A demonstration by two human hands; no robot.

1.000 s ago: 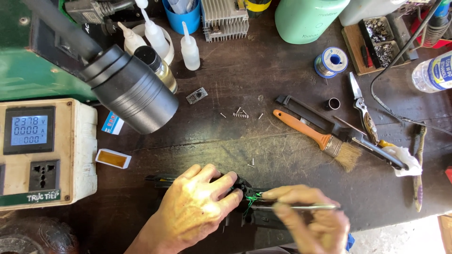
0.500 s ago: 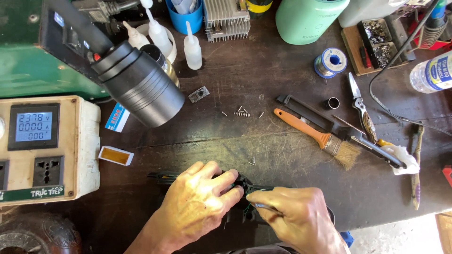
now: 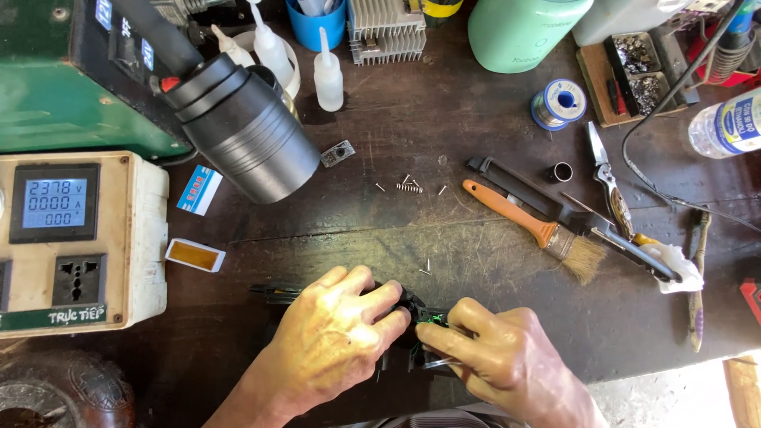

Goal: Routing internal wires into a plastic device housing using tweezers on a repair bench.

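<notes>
Crosswise, black device (image 3: 400, 317) left-to-right, left hand (image 3: 333, 341) clamped over it, right hand (image 3: 507, 361) pinching thin tool (image 3: 437, 364).

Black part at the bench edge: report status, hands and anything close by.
Left hand clamped over black part. Right hand pinching a thin tool at its green wiring. Loose screws and paintbrush lie apart, nothing crowding.

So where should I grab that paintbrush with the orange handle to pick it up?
Probably by the orange handle of the paintbrush, coming from above at its upper-left end. The handle is long, slim and bare, lying flat on the workbench, while the bristle end sits against dark tools that would crowd your fingers.
</notes>
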